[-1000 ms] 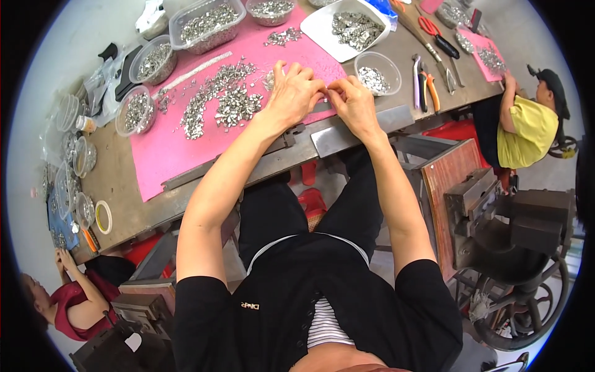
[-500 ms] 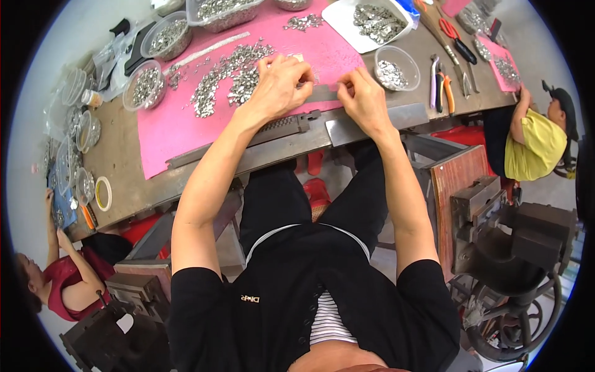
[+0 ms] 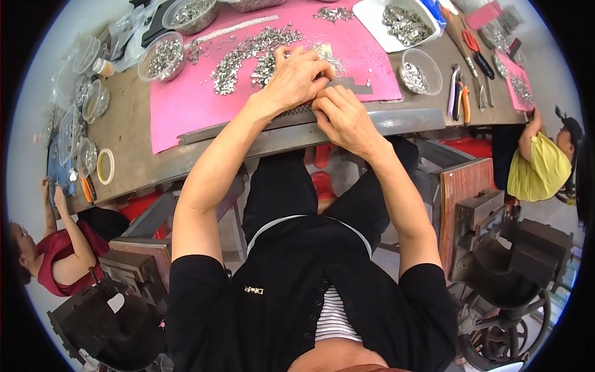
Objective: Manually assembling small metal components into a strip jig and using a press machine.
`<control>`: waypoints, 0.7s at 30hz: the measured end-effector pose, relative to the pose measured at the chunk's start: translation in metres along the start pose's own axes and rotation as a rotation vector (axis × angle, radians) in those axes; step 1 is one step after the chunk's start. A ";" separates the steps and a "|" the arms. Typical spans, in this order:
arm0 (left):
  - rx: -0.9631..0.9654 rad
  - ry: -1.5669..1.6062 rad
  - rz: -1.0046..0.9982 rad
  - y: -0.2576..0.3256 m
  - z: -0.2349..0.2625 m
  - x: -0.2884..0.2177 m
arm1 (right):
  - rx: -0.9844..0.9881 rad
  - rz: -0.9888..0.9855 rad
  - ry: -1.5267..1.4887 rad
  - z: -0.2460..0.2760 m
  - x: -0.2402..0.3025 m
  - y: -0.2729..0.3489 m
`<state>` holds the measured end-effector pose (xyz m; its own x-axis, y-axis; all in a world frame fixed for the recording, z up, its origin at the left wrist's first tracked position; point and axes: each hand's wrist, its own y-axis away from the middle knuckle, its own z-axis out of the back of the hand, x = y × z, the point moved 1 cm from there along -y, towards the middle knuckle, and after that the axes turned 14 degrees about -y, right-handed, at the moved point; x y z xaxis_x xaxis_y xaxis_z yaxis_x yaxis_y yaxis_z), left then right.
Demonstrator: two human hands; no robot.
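Observation:
My left hand [image 3: 292, 77] bends over the pink mat [image 3: 180, 124] at its front edge, fingers curled together and pointing down; whatever lies between the fingertips is hidden. Close against it, my right hand [image 3: 344, 119] is closed over the end of a dark, textured metal strip [image 3: 299, 110], and its fingertips cannot be seen well. Just beyond them a flat grey metal piece [image 3: 354, 85] lies on the mat. Small shiny metal pieces [image 3: 226, 74] are heaped left of my left hand. A smooth metal plate [image 3: 409, 119] runs along the bench edge at the right.
Clear tubs of metal pieces [image 3: 162, 60] stand at the back left. A white tray [image 3: 372, 38] and a round tub [image 3: 437, 69] are at the right, near pliers [image 3: 465, 102]. A person in yellow [image 3: 540, 162] sits right, another in dark red [image 3: 59, 257] left.
My right hand has moved left and nearer the bench edge, coming up against my left hand. The whole view has shifted slightly, with the bench now higher and further right.

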<state>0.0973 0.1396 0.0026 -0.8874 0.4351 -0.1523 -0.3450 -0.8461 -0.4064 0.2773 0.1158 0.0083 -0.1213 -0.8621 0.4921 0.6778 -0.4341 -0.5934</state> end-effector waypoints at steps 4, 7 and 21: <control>-0.021 0.054 0.032 0.002 0.000 0.001 | 0.044 0.013 0.025 0.004 0.003 0.001; -0.042 0.129 0.040 0.004 0.003 0.002 | -0.148 -0.043 -0.007 0.017 -0.007 0.006; -0.086 0.142 -0.053 -0.001 -0.007 -0.017 | -0.208 -0.448 0.175 0.064 -0.062 0.022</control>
<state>0.1154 0.1355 -0.0008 -0.8144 0.5225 -0.2524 -0.3569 -0.7940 -0.4921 0.3456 0.1766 0.0054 -0.4980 -0.6030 0.6232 0.3751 -0.7977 -0.4721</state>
